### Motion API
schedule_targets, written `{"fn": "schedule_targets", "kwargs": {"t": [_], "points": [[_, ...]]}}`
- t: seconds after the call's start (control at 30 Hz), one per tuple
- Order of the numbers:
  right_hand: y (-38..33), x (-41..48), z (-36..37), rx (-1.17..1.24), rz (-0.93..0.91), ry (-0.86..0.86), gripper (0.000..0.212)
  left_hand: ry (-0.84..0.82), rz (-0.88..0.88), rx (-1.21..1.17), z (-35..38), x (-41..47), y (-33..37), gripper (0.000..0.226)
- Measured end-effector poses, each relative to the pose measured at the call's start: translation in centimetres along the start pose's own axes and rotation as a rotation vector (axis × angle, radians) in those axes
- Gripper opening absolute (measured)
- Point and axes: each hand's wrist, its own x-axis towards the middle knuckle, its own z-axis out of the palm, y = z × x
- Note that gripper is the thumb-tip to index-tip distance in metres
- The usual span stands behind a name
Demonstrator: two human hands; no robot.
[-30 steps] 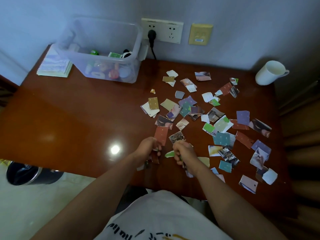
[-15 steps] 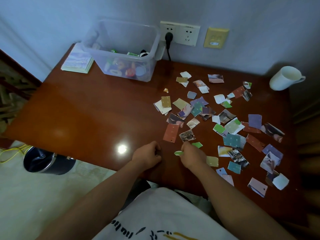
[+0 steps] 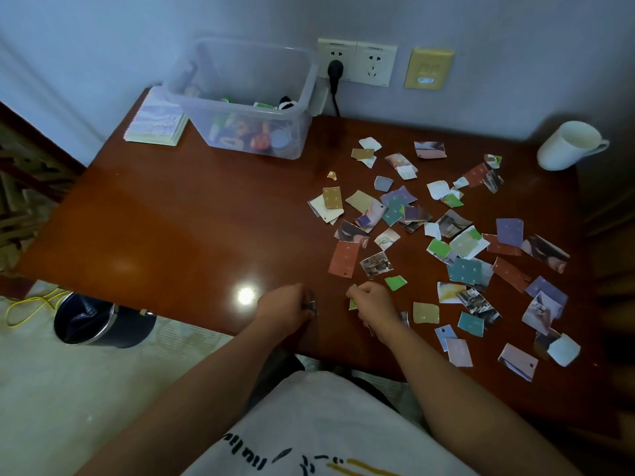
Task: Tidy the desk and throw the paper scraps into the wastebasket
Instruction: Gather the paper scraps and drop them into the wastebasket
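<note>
Both hands have drawn back toward the near edge of the table (image 3: 165, 235) since a second ago. The left hand (image 3: 287, 309) has its grip clenched on bunched scraps (image 3: 311, 305); the right hand (image 3: 372, 307) pinches a green scrap (image 3: 352, 304). Front-right of the clear storage box (image 3: 254, 97), paper scraps (image 3: 465, 269) litter the table out to its right edge; front-left of the box, bare wood stretches. The wastebasket (image 3: 89, 321) stands on the floor front-left of the box, past the table's edge. The shirt lettering is unreadable.
</note>
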Motion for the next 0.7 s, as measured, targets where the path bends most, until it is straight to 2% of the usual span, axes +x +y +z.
{"fn": "schedule_targets", "kwargs": {"t": [0.17, 0.27, 0.53, 0.7], "points": [[-0.4, 0.0, -0.8, 0.016, 0.015, 0.031, 0.015, 0.069, 0.062, -0.007, 0.0, -0.3, 0.0, 0.038], [-0.5, 0.0, -0.7, 0.032, 0.026, 0.029, 0.015, 0.066, 0.113, 0.023, -0.2, -0.2, 0.1, 0.036], [-1.0, -0.5, -0.1, 0.13, 0.1, -0.106, 0.006, -0.016, 0.134, 0.122, -1.0, 0.8, 0.6, 0.029], [-1.3, -0.4, -0.3, 0.156, 0.095, -0.117, 0.011, -0.152, 0.097, 0.153, -1.8, 1.9, 1.1, 0.021]]}}
